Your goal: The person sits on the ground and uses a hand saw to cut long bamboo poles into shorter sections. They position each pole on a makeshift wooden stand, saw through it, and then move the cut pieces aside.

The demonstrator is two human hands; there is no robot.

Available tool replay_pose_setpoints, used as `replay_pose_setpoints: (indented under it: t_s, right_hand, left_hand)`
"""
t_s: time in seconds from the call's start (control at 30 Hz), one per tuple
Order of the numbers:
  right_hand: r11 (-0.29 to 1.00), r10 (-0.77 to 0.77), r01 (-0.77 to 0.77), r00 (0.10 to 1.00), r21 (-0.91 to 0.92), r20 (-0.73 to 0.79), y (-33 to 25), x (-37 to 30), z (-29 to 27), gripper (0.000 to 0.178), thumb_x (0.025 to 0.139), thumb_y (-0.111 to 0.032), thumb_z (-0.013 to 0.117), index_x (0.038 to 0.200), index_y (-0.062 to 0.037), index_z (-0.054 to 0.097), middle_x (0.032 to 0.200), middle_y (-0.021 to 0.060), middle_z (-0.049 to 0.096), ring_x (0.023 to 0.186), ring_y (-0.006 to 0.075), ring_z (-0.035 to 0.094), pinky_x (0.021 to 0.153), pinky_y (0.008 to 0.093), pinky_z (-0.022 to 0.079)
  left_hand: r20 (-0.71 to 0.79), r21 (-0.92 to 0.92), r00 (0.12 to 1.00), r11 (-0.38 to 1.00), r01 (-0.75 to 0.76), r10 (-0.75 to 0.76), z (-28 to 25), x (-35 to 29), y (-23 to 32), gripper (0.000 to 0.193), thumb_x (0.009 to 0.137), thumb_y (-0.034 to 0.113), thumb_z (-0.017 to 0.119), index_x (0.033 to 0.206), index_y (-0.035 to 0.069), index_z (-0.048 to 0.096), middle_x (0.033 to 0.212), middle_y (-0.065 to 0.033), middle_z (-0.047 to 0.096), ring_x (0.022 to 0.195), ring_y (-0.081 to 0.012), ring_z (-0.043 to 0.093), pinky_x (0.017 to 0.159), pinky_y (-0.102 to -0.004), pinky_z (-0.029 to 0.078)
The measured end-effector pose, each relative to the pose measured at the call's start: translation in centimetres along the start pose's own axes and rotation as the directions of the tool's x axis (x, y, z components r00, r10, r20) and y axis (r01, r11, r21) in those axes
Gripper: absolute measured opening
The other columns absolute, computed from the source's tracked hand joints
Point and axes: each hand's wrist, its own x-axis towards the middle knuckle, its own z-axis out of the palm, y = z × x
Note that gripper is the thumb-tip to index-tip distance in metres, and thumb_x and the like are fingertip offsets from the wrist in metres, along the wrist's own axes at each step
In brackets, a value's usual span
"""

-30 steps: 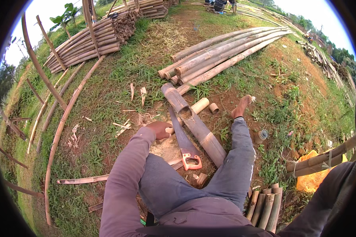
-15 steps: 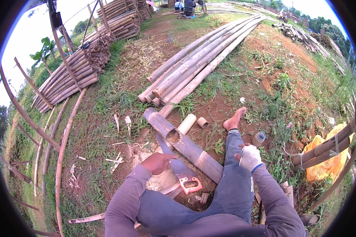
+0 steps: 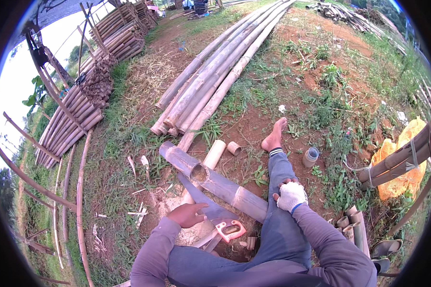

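Note:
My bare left hand (image 3: 187, 215) hovers beside the grey blade of a handsaw (image 3: 231, 230), index finger stretched out and nothing held. The saw has an orange-and-white handle and lies on the ground between my legs, its blade tip by the cut in a thick bamboo pole. That cut parts a long bamboo piece (image 3: 239, 195) from a shorter bamboo section (image 3: 177, 158). A paler bamboo piece (image 3: 214, 154) lies crosswise under them. My right hand (image 3: 292, 196), in a white knit glove with bare fingertips, rests on my outstretched leg, thumb apart from the fingers, holding nothing visible.
Long bamboo poles (image 3: 215, 71) stretch away ahead. A short bamboo ring (image 3: 234, 148) and a grey cylindrical container (image 3: 311, 157) are near my foot. Cut bamboo pieces (image 3: 354, 225) and sandals (image 3: 387, 248) lie at right, below an orange mesh sack (image 3: 407, 158). Stacked bamboo (image 3: 72, 115) stands at left.
The view has tilted and shifted a little. My right hand has settled lower onto the leg. My left hand stays beside the saw blade; the saw and bamboo lie as before.

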Motion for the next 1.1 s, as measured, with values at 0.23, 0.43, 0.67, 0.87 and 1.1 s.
replay_pose_setpoints:
  t_s: [0.23,0.43,0.67,0.87,1.1]
  right_hand:
    - [0.999,-0.031,0.031,1.0,0.014,-0.006,1.1,-0.1,0.6,0.049,0.089,-0.049,0.067,0.123,-0.0139,0.072,0.136,0.0141,0.06,0.137,0.0412,0.052,0.107,0.0567,0.047]
    - [0.999,-0.04,0.041,0.999,0.014,-0.014,1.3,-0.5,0.6,0.049,0.091,-0.047,0.067,0.125,-0.0126,0.072,0.138,0.015,0.061,0.138,0.0416,0.052,0.108,0.0565,0.047]
    - [0.999,-0.04,0.041,0.999,0.012,-0.015,0.5,-0.9,-0.7,0.048,0.09,-0.044,0.069,0.125,-0.0122,0.074,0.136,0.0153,0.063,0.137,0.0387,0.054,0.11,0.0528,0.047]
    - [0.999,-0.042,0.044,0.997,0.027,-0.059,0.3,-0.6,0.6,0.048,0.088,-0.042,0.072,0.124,-0.0116,0.074,0.137,0.0143,0.064,0.135,0.0414,0.054,0.108,0.0553,0.047]
    - [0.995,-0.075,0.082,0.986,0.049,-0.147,0.7,-0.5,1.9,0.046,0.084,-0.042,0.075,0.116,-0.0098,0.078,0.135,0.0144,0.065,0.13,0.0421,0.058,0.106,0.0544,0.049]
  left_hand:
    - [-0.004,0.059,0.999,0.997,-0.04,0.04,0.1,0.9,0.5,0.061,0.099,0.039,0.069,0.152,0.015,0.053,0.116,-0.0182,0.075,0.108,-0.0385,0.071,0.096,-0.0451,0.055]
    - [-0.04,0.063,0.996,0.995,-0.074,0.077,0.0,-0.1,0.3,0.062,0.099,0.041,0.07,0.151,0.013,0.053,0.114,-0.0165,0.075,0.106,-0.037,0.072,0.093,-0.0441,0.055]
    - [-0.09,0.054,0.995,0.998,-0.033,0.037,0.2,-1.2,-0.1,0.06,0.098,0.041,0.07,0.149,0.013,0.055,0.113,-0.016,0.076,0.106,-0.0366,0.072,0.093,-0.0444,0.056]
    - [-0.066,0.024,0.998,0.999,-0.022,0.024,-0.2,-1.5,0.2,0.061,0.098,0.039,0.068,0.151,0.012,0.054,0.116,-0.0184,0.076,0.109,-0.0384,0.071,0.096,-0.0454,0.055]
    - [-0.096,0.032,0.994,0.998,-0.052,0.055,0.3,-1.2,-1.2,0.06,0.098,0.037,0.069,0.151,0.014,0.053,0.112,-0.0189,0.076,0.103,-0.0387,0.073,0.092,-0.046,0.056]
